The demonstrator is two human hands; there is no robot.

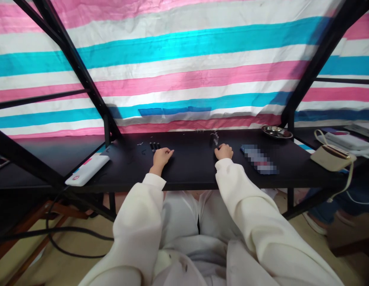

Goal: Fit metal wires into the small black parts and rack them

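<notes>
Site type: improvised workshop with bench stations in a row; the exact trade cannot be determined. The far side is closed off by a striped plastic sheet (199, 45) in pink, white and blue. Black metal struts (79, 67) slope at left and right and separate the stations. The central station has a narrow black worktop (190, 172); further black surfaces adjoin at left and right. Loose small dark parts (154, 146) and a metal dish (276, 132) on the worktop indicate manual bench work. At right, a handbag (333, 157) and a second person's legs (325, 206) indicate shared use. A black cable (80, 230) hangs at near left, above a tan floor (99, 218)
</notes>
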